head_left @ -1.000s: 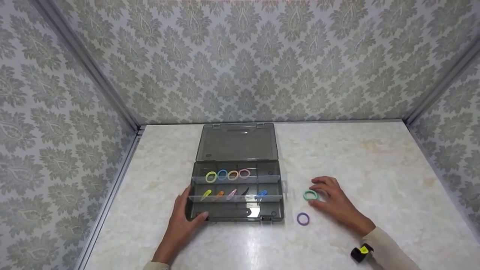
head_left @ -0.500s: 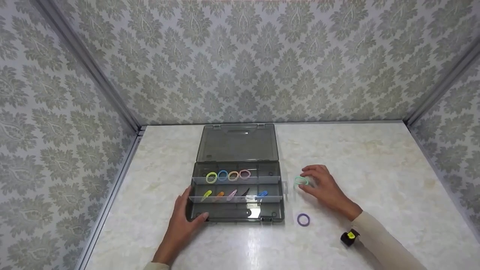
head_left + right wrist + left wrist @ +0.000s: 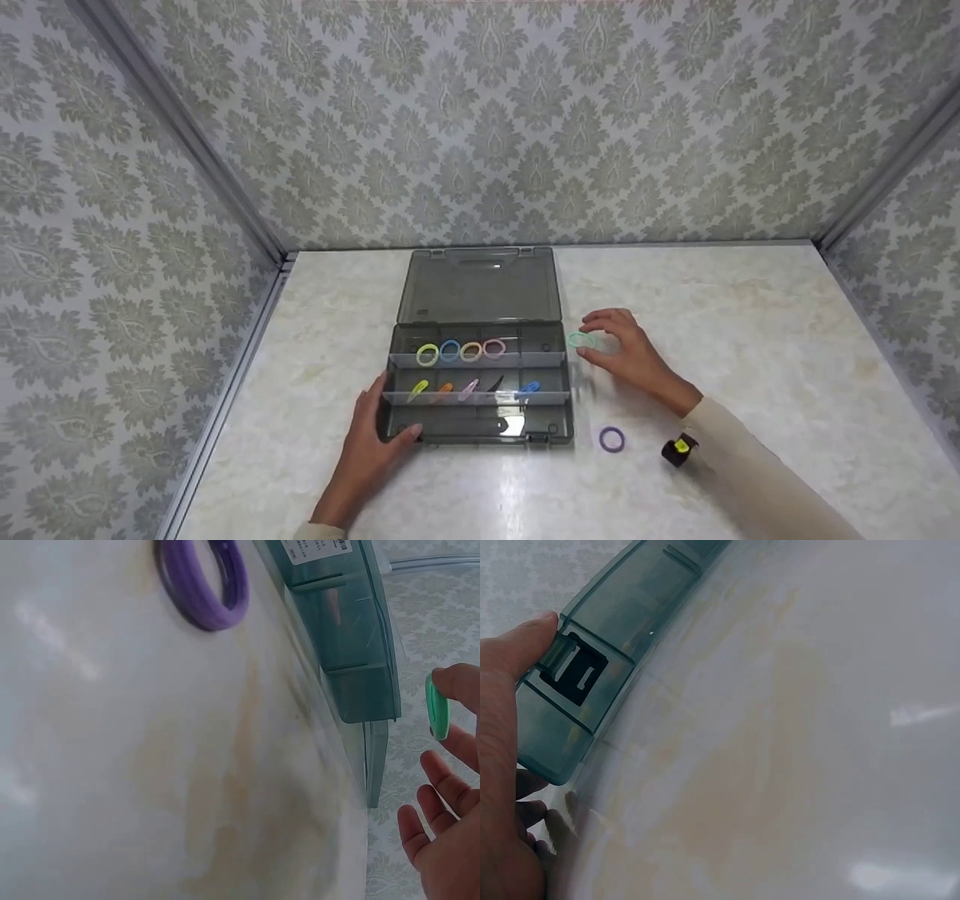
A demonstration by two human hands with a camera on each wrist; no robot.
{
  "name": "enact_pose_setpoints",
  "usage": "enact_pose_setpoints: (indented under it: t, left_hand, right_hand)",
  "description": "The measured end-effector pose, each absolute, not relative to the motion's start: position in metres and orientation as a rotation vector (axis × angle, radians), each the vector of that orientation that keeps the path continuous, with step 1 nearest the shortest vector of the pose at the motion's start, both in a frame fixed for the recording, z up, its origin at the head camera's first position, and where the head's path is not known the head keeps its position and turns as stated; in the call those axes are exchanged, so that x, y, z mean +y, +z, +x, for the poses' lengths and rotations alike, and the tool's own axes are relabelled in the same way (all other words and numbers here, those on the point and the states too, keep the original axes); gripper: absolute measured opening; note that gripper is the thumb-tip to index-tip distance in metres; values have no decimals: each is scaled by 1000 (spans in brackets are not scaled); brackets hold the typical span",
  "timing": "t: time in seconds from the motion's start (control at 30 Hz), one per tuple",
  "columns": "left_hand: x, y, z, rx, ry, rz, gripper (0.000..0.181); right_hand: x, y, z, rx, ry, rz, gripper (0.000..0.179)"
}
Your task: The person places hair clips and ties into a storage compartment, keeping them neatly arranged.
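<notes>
My right hand [image 3: 630, 360] pinches a mint-green hair tie [image 3: 582, 340] between thumb and finger, just off the right edge of a grey see-through organizer box [image 3: 480, 435]. The right wrist view shows this hair tie [image 3: 437, 708] held up, with the other fingers spread below. My left hand [image 3: 371, 439] grips the box's front left corner, thumb at the front edge near a black latch [image 3: 576, 669]. In the back compartment, yellow [image 3: 427, 355], blue, peach and pink hair ties lean in a row. Several hair clips [image 3: 470, 388] stand along the middle compartment.
A purple hair tie [image 3: 612, 439] lies on the marbled table [image 3: 712, 300], right of the box. The box's lid [image 3: 481, 286] lies folded back toward the patterned wall [image 3: 495, 150]. A clear divider tab sticks out at the box's right side.
My right hand has carried the mint-green hair tie up and to the left, from beside the purple one to the box's back right side. My left hand keeps its grip on the box.
</notes>
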State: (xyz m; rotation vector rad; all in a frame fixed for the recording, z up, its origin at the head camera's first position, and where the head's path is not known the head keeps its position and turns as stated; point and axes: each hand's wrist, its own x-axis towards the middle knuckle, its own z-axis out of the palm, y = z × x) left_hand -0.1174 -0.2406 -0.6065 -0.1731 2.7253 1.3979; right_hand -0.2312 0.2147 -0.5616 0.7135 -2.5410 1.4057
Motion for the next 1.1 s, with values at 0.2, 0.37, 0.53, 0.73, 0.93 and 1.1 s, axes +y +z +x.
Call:
enact_pose_setpoints:
  t: [0.2, 0.37, 0.53, 0.73, 0.93, 1.1]
  left_hand:
    - [-239, -605, -117, 2722, 1378, -194, 114]
    - [-240, -604, -116, 2734, 1368, -185, 113]
    - [-239, -604, -116, 2724, 1374, -187, 113]
    - [-238, -603, -115, 2729, 1389, -194, 111]
    - [-239, -603, -115, 2729, 1387, -182, 112]
    - [-239, -603, -116, 2731, 1395, -171, 112]
  right_hand:
    - [203, -557, -236, -2551, 1387, 766, 30]
    - [191, -554, -240, -2556, 1401, 781, 29]
    - [181, -553, -242, -2557, 1415, 804, 27]
    - [169, -555, -246, -2558, 1377, 842, 25]
    - [159, -555, -249, -2609, 1370, 880, 25]
    - [153, -555, -251, -2653, 1369, 919, 24]
